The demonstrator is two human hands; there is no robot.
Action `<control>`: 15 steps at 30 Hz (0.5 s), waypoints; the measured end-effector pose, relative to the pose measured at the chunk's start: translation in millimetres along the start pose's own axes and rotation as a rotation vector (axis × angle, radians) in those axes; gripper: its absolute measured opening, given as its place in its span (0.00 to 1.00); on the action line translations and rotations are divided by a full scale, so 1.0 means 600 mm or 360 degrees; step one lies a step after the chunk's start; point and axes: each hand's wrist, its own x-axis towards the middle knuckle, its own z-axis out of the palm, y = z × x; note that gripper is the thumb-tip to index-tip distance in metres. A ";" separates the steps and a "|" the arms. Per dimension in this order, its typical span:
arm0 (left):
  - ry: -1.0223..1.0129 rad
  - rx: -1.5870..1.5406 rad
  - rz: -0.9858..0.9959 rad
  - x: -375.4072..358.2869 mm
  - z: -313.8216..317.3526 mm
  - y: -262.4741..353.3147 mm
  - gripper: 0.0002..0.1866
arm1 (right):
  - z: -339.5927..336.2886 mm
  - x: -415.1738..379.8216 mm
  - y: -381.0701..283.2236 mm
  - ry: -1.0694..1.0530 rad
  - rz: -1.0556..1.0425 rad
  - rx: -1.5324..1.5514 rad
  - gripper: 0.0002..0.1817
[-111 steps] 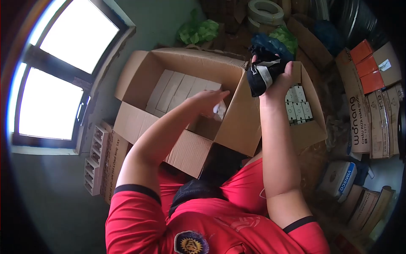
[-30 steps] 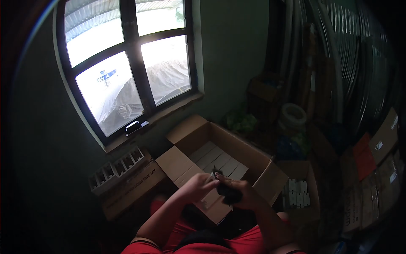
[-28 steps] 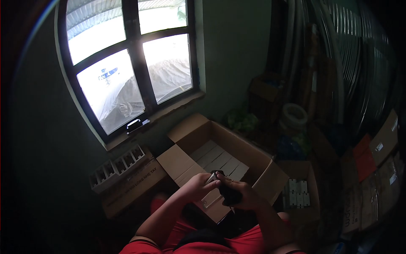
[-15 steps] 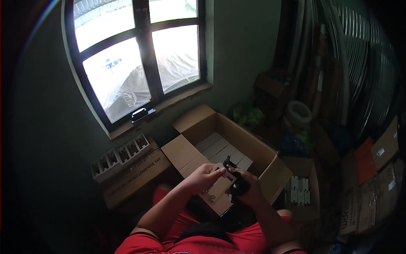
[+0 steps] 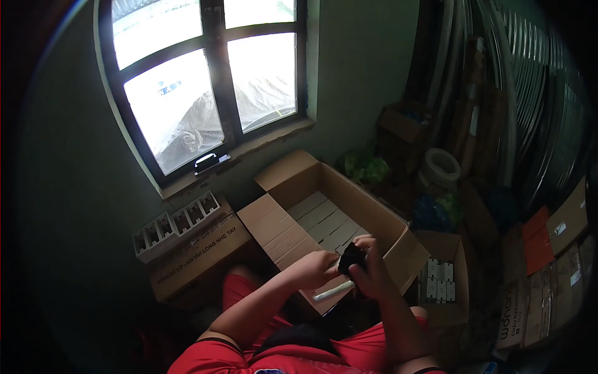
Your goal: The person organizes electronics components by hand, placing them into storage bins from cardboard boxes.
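Observation:
Over the near flap of a large open carton (image 5: 367, 193), my left hand (image 5: 316, 269) is closed on a pale, flat-sided piece (image 5: 333, 290). Beside it my right hand (image 5: 372, 271) has its fingers wrapped round a small black object (image 5: 352, 259), pressed against the end of the pale piece. The fine shape of the black object is hidden by the fingers. Inside the carton, rows of pale rectangular blocks (image 5: 324, 218) lie flat on the bottom.
White slotted trays (image 5: 177, 227) rest on a closed box (image 5: 199, 255) at the left. A smaller carton (image 5: 461, 268) holding white pieces stands right. Behind are a windowsill (image 5: 268, 143), a white ring-shaped item (image 5: 441, 167), and stacked boxes (image 5: 542, 305) at far right.
The pale piece has turned from facing up to a narrow edge view. The black object has turned in my right hand, and that hand has shifted slightly upward.

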 end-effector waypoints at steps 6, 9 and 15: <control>-0.0037 0.0012 -0.0034 -0.007 -0.026 0.031 0.22 | -0.019 -0.006 -0.014 -0.0211 0.0334 0.0386 0.15; 0.0245 -0.0449 -0.0075 -0.025 -0.059 0.036 0.22 | -0.030 0.002 -0.014 -0.0243 0.0261 0.0214 0.14; 0.0066 0.0310 -0.0041 -0.024 -0.042 0.046 0.28 | -0.002 0.004 -0.007 -0.0092 0.0101 -0.0076 0.10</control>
